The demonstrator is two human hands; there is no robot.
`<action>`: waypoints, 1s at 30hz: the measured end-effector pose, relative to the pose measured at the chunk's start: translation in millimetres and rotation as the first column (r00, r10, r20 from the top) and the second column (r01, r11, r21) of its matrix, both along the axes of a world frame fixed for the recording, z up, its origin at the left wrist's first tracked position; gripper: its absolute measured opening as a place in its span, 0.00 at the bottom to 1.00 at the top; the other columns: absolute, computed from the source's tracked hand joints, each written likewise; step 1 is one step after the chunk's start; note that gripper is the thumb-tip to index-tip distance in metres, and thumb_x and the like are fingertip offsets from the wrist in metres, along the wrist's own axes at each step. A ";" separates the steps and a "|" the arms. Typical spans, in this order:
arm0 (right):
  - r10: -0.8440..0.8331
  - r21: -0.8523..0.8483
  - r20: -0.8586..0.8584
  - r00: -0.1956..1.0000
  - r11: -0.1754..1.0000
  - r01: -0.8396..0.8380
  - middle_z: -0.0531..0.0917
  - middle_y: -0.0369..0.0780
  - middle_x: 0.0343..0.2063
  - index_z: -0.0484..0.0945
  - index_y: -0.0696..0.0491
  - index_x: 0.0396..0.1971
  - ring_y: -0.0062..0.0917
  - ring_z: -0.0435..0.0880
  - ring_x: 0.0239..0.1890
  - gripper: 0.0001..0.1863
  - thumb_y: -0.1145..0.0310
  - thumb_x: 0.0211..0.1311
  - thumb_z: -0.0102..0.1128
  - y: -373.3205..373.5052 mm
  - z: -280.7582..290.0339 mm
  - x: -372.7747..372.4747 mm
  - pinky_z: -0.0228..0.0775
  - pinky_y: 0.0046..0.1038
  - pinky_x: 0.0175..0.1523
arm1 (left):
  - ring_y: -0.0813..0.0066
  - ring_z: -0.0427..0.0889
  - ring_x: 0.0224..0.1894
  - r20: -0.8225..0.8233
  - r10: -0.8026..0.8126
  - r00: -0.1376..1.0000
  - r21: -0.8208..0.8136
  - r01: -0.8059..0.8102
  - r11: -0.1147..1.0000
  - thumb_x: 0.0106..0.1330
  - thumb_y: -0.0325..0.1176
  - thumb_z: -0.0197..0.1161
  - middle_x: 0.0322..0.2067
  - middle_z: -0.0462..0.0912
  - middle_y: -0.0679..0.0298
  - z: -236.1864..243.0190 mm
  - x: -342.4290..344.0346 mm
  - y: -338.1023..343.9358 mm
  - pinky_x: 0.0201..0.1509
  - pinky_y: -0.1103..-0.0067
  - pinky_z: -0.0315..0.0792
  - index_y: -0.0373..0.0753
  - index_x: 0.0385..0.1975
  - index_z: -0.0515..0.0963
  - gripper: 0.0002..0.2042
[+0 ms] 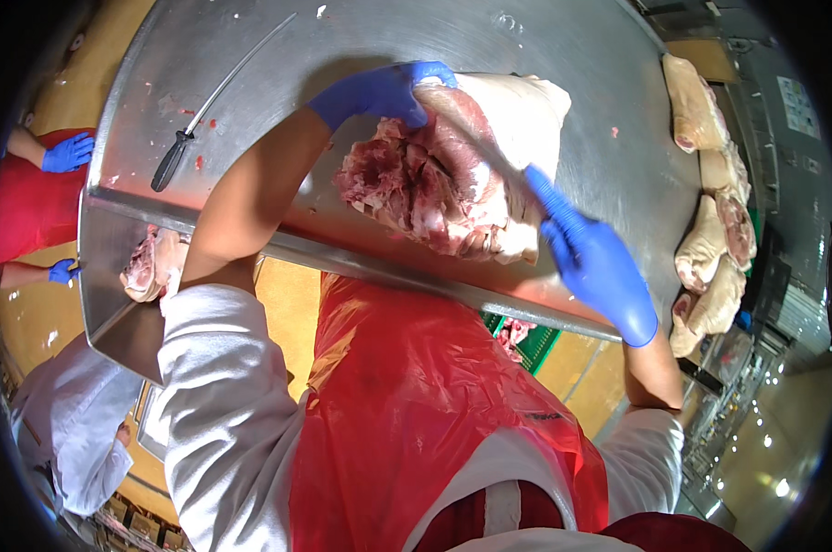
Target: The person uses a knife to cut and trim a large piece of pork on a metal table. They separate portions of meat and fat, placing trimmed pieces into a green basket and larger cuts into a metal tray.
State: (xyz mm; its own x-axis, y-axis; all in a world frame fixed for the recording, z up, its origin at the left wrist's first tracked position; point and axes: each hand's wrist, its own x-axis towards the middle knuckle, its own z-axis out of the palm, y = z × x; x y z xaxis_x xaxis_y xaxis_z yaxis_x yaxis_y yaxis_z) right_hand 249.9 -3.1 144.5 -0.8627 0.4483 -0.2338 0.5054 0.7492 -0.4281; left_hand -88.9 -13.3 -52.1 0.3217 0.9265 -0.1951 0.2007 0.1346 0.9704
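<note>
One sheet (797,105) bears unreadable print; the right hand (595,258) grips a knife (500,162).

A broad, smooth, grey metal table (618,87) carries a large raw joint of pink-red meat with pale skin (441,179) near its centre. A slim metal rod with a black handle (173,158) lies toward ten o'clock, its grip pointing to seven; small red scraps (199,163) lie just beside it.
</note>
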 end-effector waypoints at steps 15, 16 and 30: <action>0.197 -0.060 0.579 0.791 0.978 -0.200 0.82 0.51 0.25 0.51 0.40 0.77 0.44 0.84 0.28 0.40 0.76 0.66 0.50 -7.1 -37.3 -80.4 0.76 0.45 0.32 | 0.67 0.83 0.42 -0.128 -0.118 0.985 0.042 0.124 0.991 0.42 0.27 0.72 0.44 0.82 0.54 4.7 -9.9 21.0 0.46 0.70 0.78 0.42 0.59 0.72 0.36; 0.255 -0.048 0.537 0.804 0.961 -0.272 0.83 0.52 0.27 0.50 0.41 0.77 0.43 0.84 0.28 0.41 0.76 0.66 0.50 -5.5 -65.8 -76.5 0.77 0.44 0.33 | 0.64 0.82 0.44 -0.179 -0.100 0.979 0.124 0.123 0.985 0.43 0.29 0.72 0.45 0.82 0.53 3.3 -7.5 21.3 0.48 0.70 0.78 0.42 0.59 0.71 0.36; 0.073 -0.458 0.720 0.690 0.797 0.393 0.79 0.38 0.21 0.40 0.35 0.80 0.19 0.75 0.14 0.40 0.68 0.73 0.45 -3.1 -17.0 -105.4 0.71 0.24 0.21 | 0.46 0.76 0.58 -0.432 0.143 0.890 0.308 -0.003 0.951 0.45 0.35 0.71 0.56 0.74 0.47 1.3 9.5 1.7 0.59 0.62 0.75 0.46 0.61 0.69 0.37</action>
State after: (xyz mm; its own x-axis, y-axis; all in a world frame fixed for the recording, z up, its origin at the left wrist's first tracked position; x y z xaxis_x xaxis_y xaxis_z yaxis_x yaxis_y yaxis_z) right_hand 144.5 -6.2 127.5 -0.2768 0.1541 -0.9485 0.9035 0.3780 -0.2022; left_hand -79.4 -11.5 -50.8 0.1950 0.9806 -0.0186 0.6202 -0.1086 0.7769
